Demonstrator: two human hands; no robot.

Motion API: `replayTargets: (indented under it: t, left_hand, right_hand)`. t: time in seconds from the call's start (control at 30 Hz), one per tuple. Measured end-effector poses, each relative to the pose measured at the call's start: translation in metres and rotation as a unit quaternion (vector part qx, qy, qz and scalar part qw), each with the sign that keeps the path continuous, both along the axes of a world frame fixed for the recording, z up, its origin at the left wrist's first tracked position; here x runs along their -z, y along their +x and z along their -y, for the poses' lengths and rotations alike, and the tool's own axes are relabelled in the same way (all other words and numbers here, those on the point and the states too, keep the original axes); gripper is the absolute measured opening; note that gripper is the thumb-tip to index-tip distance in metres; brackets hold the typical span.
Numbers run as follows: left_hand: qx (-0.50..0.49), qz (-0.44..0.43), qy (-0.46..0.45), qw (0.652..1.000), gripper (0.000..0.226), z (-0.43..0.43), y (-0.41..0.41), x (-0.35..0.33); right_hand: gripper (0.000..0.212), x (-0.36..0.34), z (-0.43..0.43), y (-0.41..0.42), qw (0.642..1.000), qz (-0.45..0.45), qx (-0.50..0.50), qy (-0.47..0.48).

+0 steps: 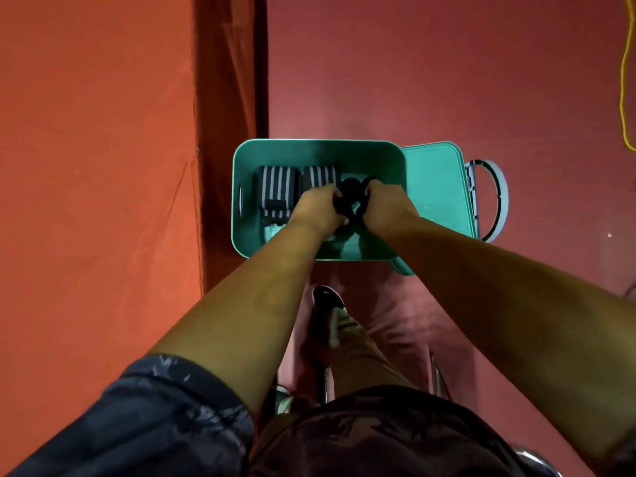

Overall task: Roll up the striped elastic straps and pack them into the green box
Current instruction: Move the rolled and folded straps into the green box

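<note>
**A:** Where is the strap that's being handled?

**B:** Inside the green box (309,149), slightly toward 3 o'clock from the middle. The strap (349,187) shows as a dark bundle with a loop sticking out at its 2 o'clock side. I can't make out its stripes from here.

**A:** And the hands?

**B:** Both reach down into the box. The left hand (318,208) grips the strap from 9 o'clock, with its fingers curled over the top. The right hand (387,204) grips it from 3 o'clock, fingers wrapped round the same way. So the fingers are clamped on the strap from both sides.

**A:** Anything packed already?

**B:** Two striped rolls lie side by side on the box floor, at 9 o'clock from the held strap. The first roll (277,191) is near the box's 9 o'clock wall. The second roll (318,177) lies between it and the strap, with its near end hidden under the left knuckles.

**A:** What's around the box?

**B:** The lid (437,187) lies open at 3 o'clock, with a curved handle (500,187) on its outer edge. The box sits on a red floor (447,80). A shoe (327,297) is at the box's 6 o'clock. An orange cloth (96,166) fills the 9 o'clock side of the view, and a yellow cord (623,80) hangs at 2 o'clock.
</note>
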State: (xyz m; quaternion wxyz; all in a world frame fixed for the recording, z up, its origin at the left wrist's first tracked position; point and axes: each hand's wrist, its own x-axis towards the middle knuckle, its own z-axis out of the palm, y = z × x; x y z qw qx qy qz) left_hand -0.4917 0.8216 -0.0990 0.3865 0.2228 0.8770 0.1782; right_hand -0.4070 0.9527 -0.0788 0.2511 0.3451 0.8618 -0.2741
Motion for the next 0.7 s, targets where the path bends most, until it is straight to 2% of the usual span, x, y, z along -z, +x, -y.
replayTargets:
  t: [0.27,0.4,0.5,0.57,0.7]
  left_hand:
    - [0.034,0.003,0.027,0.999,0.041,-0.017,0.013,0.044]
    - [0.028,-0.026,0.027,0.999,0.028,-0.018,0.016,0.048]
    - [0.068,-0.062,0.026,0.995,0.005,-0.014,0.018,0.056]
    - [0.089,-0.101,0.027,0.990,0.008,-0.010,0.016,0.061]
    - [0.121,-0.072,0.022,0.990,0.019,-0.008,0.012,0.055]
  right_hand:
    - [0.057,0.043,0.002,-0.013,0.995,0.062,0.074,-0.028]
    - [0.057,0.052,-0.001,-0.014,0.993,0.074,0.081,-0.034]
    - [0.057,0.057,-0.004,-0.014,0.992,0.093,0.071,-0.041]
    - [0.057,0.057,-0.005,-0.015,0.991,0.106,0.064,-0.039]
    - [0.057,0.055,-0.006,-0.017,0.993,0.109,0.035,-0.036]
